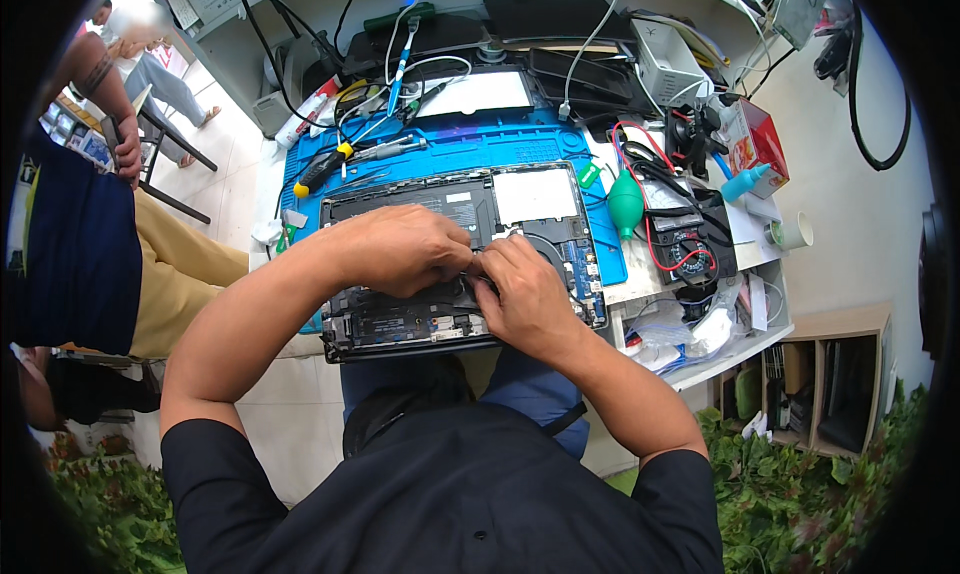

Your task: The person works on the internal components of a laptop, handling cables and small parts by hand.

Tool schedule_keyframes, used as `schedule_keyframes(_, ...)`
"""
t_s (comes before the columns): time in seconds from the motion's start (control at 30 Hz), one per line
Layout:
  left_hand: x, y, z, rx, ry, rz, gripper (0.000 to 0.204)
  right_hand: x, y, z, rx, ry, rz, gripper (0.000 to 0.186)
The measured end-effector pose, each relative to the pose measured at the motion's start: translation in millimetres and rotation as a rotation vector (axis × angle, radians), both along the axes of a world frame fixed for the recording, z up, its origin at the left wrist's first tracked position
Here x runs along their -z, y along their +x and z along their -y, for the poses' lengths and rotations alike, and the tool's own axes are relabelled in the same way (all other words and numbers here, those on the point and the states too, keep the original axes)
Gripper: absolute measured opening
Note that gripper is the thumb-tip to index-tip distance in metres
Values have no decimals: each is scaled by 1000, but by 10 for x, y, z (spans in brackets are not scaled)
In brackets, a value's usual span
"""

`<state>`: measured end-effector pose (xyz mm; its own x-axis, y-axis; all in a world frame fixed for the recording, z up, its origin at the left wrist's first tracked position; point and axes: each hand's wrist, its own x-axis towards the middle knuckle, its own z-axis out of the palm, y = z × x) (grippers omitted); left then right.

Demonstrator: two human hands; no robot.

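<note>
An opened laptop with its internals exposed (400, 324) rests on a blue repair mat (450, 144), near edge over my lap. My left hand (418, 249) is over the middle of the laptop, fingers curled and pinched down at its components; what they grip is hidden. My right hand (520, 289) is just right of it, fingertips bent onto the same spot, close to the left ones, with any held piece too small to make out. A white panel (530, 195) sits in the laptop's upper right. A yellow-black screwdriver (320, 174) and thin tools lie behind the laptop.
A green air blower (624, 206), multimeter (692, 256) and red box (750, 149) crowd the right. Cables hang from the shelf above. A person in a navy shirt (70, 254) stands close left, another person (160, 84) farther back. A wooden cubby (820, 374) stands lower right.
</note>
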<state>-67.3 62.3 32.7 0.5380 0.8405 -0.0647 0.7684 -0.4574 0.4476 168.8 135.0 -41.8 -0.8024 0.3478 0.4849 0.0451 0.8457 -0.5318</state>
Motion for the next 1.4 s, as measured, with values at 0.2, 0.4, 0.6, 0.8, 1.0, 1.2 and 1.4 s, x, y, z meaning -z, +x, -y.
schedule_keyframes(0.2,82,-14,23,-9,27,52,12,-2,1,-7,-5,-10,2,14)
schedule_keyframes(0.4,63,10,152,-73,38,59,13,-30,3,3,-6,-8,13,14)
schedule_keyframes(0.6,186,-95,363,-186,89,205,27,-19,-5,11,-8,-14,-19,14)
schedule_keyframes(0.8,253,-113,469,-102,294,157,27,-30,-7,11,-6,-12,4,12)
schedule_keyframes(1.0,-52,-223,501,-319,428,216,24,-26,-13,6,4,-37,-27,13)
schedule_keyframes(1.2,-165,-1356,583,-1111,299,267,17,-18,33,-5,16,-39,-7,13)
schedule_keyframes(1.4,461,-2332,618,-1336,152,468,24,-46,-41,40,-27,-42,-23,14)
